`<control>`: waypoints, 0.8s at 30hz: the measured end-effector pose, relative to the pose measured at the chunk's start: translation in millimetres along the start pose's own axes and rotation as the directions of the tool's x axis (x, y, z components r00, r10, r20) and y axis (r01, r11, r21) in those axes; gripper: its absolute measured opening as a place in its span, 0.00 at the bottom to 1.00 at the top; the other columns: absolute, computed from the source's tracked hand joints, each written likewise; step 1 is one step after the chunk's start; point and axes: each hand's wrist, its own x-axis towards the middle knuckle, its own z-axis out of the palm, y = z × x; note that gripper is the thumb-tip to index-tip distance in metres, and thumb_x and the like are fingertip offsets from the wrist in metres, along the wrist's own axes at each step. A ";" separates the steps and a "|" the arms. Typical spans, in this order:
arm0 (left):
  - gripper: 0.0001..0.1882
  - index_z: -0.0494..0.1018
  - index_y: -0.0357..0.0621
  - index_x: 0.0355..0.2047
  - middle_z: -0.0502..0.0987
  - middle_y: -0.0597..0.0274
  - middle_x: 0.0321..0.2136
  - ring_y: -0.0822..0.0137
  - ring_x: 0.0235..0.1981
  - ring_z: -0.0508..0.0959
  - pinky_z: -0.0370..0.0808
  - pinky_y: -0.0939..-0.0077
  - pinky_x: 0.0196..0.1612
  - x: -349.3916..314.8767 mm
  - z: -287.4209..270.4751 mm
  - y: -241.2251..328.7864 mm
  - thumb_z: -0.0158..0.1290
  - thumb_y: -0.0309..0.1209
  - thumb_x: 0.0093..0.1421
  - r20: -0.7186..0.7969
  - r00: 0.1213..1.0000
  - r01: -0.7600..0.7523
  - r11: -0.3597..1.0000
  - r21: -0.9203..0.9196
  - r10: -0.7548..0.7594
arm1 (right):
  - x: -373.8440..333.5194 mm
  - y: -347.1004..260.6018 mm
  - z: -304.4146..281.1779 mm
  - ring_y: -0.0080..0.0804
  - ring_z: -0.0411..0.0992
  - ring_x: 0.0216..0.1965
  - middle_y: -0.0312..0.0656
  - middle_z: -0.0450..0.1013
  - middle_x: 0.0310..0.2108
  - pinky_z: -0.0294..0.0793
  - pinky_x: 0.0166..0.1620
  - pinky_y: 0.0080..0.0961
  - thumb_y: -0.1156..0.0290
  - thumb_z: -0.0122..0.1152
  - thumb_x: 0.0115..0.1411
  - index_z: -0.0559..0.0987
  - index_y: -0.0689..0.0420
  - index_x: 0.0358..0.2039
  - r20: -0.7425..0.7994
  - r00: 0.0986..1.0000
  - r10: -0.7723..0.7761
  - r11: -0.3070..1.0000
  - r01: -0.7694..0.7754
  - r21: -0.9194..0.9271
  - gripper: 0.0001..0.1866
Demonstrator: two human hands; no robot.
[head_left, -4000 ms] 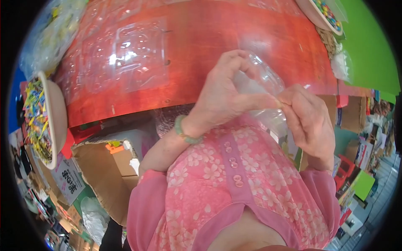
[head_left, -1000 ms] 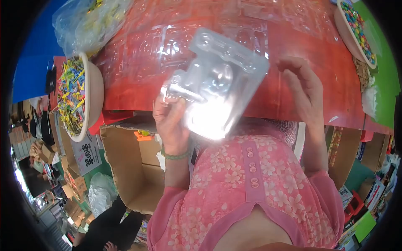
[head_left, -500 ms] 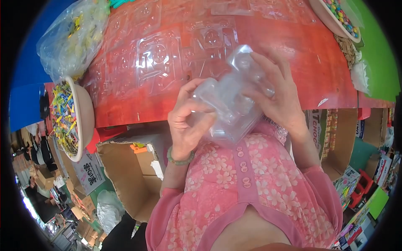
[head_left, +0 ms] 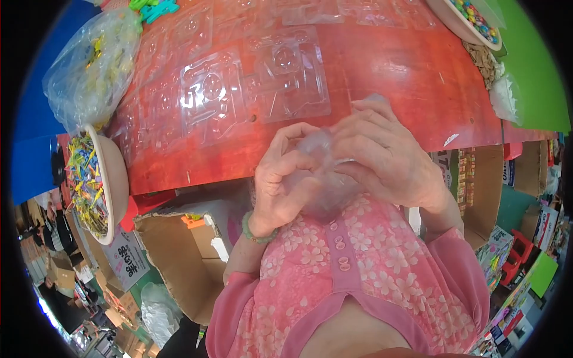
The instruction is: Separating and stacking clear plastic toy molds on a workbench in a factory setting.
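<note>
In front of my chest, both hands are closed on clear molded plastic trays [head_left: 327, 200], nested or pressed together and smeared by motion, so how many there are I cannot tell. My left hand [head_left: 282, 179] grips their left side with thumb and fingers bent; a green bead bracelet circles that wrist. Across the right side curls my right hand [head_left: 385, 158], its fingers close to the left ones and hiding much of the plastic. Beyond them, several similar clear trays [head_left: 292, 74] lie flat in rows on the red table [head_left: 382, 62].
At left stands a pale bowl [head_left: 119, 182] of small colourful pieces, with a clear bag [head_left: 89, 77] holding yellow bits behind it. Another bowl [head_left: 455, 25] with colourful balls sits at the far right. Open cardboard boxes [head_left: 170, 250] are below the table edge.
My right hand has come down and closer to the left, covering more of the plastic trays. The whole view has shifted slightly, showing more of the trays on the table.
</note>
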 end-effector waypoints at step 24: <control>0.13 0.78 0.38 0.36 0.70 0.52 0.49 0.60 0.51 0.72 0.68 0.69 0.53 1.1 -3.2 -5.9 0.54 0.13 0.51 -0.023 0.998 0.061 0.998 0.000 -0.061 | -78.6 45.3 -128.9 0.33 0.68 0.41 0.44 0.69 0.35 0.65 0.45 0.26 0.81 0.54 0.56 0.76 0.64 0.34 -0.418 0.807 0.416 0.907 -0.402 0.126 0.05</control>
